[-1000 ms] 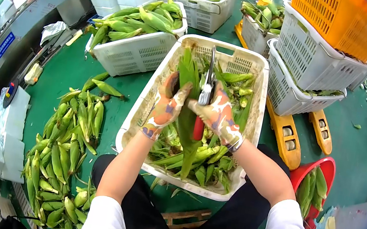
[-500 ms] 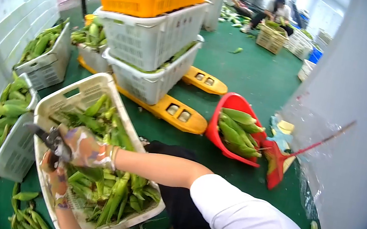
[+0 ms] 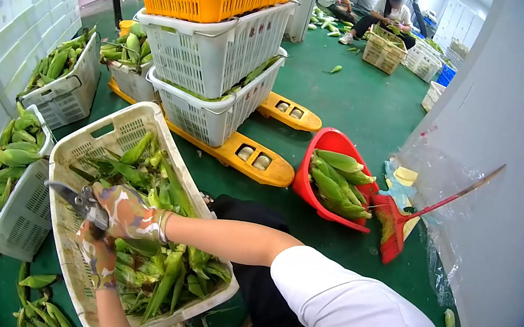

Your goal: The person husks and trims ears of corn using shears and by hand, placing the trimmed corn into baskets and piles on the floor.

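Note:
Pruning shears (image 3: 77,199) are gripped in my right hand (image 3: 127,211), which wears a camouflage-patterned glove; their blades point left. Just below, my left hand (image 3: 97,255), in a matching glove, is closed round an ear of corn, mostly hidden by the hands; a dark brown tuft like corn silk (image 3: 97,231) shows at the fingers, close under the shears. Both hands are over a dirty white plastic crate (image 3: 93,137) with green corn husks and leaves (image 3: 168,280) in it.
Crates of unhusked corn (image 3: 17,152) stand at left. Stacked crates (image 3: 207,56) rest on a yellow pallet jack (image 3: 256,159). A red scoop (image 3: 304,181) with corn and a red broom (image 3: 393,232) are at right, near a wall. Two people sit at the back among corn and crates.
Both hands have moved slightly right and my left hand also a little lower, with the shears still in my right hand. The view has steadied and shifted slightly.

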